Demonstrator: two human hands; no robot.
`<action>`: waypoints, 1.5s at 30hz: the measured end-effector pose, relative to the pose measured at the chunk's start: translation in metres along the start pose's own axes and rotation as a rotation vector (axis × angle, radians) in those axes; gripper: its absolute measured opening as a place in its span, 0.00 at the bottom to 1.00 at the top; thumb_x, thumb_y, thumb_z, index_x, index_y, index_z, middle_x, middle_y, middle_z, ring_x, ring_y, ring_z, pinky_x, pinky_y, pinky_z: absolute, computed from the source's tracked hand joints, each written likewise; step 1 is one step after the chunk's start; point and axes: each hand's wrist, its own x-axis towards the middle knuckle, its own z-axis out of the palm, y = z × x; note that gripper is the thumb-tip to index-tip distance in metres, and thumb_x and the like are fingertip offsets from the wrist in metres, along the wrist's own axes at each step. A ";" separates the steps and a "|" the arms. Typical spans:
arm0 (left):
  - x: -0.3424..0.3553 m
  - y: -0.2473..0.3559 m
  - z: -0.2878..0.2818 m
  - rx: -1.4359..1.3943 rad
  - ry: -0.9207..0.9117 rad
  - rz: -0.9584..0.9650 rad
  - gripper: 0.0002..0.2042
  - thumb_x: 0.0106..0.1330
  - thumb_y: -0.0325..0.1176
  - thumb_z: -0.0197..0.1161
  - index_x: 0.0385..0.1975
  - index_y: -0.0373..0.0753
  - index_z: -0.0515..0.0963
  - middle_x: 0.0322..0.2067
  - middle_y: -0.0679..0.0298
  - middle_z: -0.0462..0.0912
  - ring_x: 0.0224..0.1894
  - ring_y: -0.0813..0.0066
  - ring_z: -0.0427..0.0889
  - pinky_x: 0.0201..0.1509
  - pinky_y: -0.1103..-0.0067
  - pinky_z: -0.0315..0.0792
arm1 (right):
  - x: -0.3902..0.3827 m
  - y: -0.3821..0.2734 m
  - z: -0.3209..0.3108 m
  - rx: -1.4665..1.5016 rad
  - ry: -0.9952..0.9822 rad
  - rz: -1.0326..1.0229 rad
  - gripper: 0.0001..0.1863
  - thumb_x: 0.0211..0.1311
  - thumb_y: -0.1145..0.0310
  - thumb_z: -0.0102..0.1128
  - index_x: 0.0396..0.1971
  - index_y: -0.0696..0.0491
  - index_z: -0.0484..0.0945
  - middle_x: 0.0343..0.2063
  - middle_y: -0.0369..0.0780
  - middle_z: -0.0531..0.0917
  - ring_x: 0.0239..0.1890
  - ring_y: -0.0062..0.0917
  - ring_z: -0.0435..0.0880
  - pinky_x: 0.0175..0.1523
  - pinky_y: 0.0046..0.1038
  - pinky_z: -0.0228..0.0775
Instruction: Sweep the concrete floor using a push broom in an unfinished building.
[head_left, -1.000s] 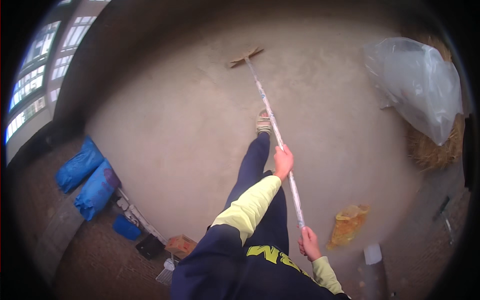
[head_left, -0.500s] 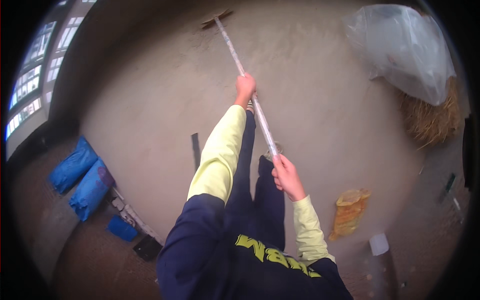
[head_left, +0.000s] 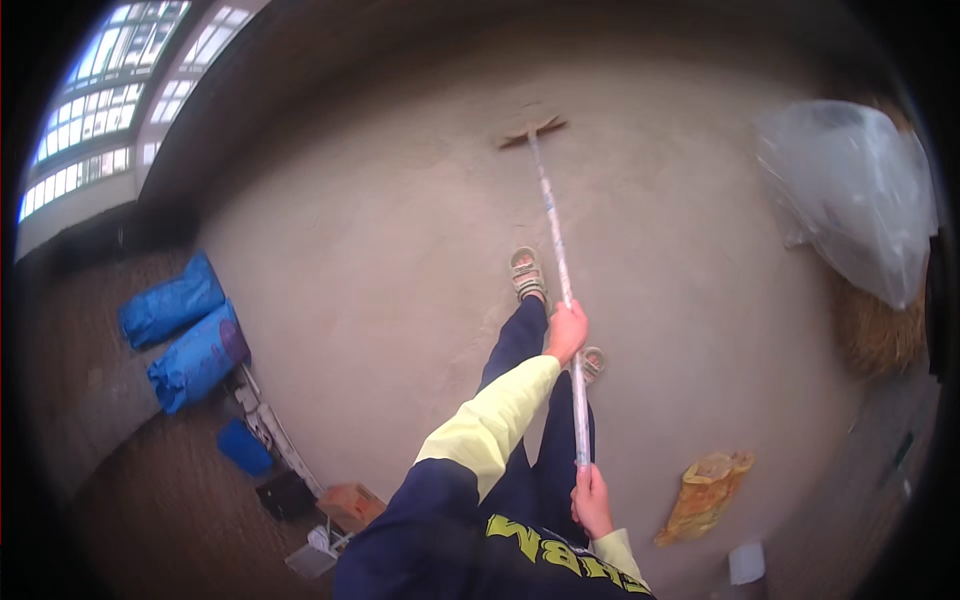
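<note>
Crosspiece (head_left: 533,132) of a long-handled tool (head_left: 556,240) lay well ahead of the grip and slightly to its left, appearing to meet the pale floor (head_left: 380,260). Its pole (head_left: 581,420) formed one long axis pointing away from the body, gripped partway along by the left hand (head_left: 569,331), the one nearer the crosspiece, and near its rear end by the right hand (head_left: 592,500). Both hands had fingers curled around the pole, well apart along it. One sandal (head_left: 526,270) stood ahead and left of the left hand. A yellow bag (head_left: 705,497) lay right of the right hand; farther out, clear plastic (head_left: 855,185) sat ahead and right, blue sacks (head_left: 197,365) well left.
</note>
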 end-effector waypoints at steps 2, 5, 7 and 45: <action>0.024 0.043 -0.008 -0.147 -0.137 -0.173 0.16 0.61 0.39 0.42 0.31 0.28 0.65 0.23 0.41 0.73 0.30 0.44 0.74 0.34 0.61 0.68 | 0.030 -0.015 -0.004 -0.097 0.130 -0.085 0.12 0.62 0.58 0.38 0.29 0.50 0.65 0.09 0.29 0.61 0.06 0.12 0.59 0.09 0.16 0.51; 0.122 0.081 -0.022 -0.205 0.106 0.012 0.14 0.61 0.39 0.42 0.31 0.31 0.65 0.25 0.42 0.74 0.30 0.45 0.74 0.32 0.61 0.68 | 0.094 -0.080 0.006 -0.233 0.078 -0.376 0.15 0.63 0.56 0.34 0.36 0.51 0.66 0.07 0.29 0.59 0.04 0.10 0.54 0.07 0.15 0.44; 0.194 0.110 -0.065 -0.193 0.146 0.074 0.14 0.60 0.38 0.43 0.32 0.30 0.66 0.25 0.43 0.74 0.29 0.46 0.75 0.30 0.63 0.69 | 0.088 -0.169 0.054 -0.128 -0.050 -0.232 0.16 0.62 0.55 0.34 0.40 0.51 0.65 0.08 0.28 0.58 0.05 0.09 0.53 0.08 0.14 0.44; 0.043 0.027 -0.251 -0.637 -0.168 -0.581 0.15 0.63 0.42 0.41 0.27 0.33 0.60 0.10 0.57 0.68 0.08 0.68 0.70 0.09 0.75 0.64 | -0.029 -0.081 0.170 -0.510 0.151 -0.094 0.15 0.61 0.60 0.41 0.30 0.56 0.73 0.11 0.32 0.67 0.14 0.13 0.66 0.20 0.19 0.58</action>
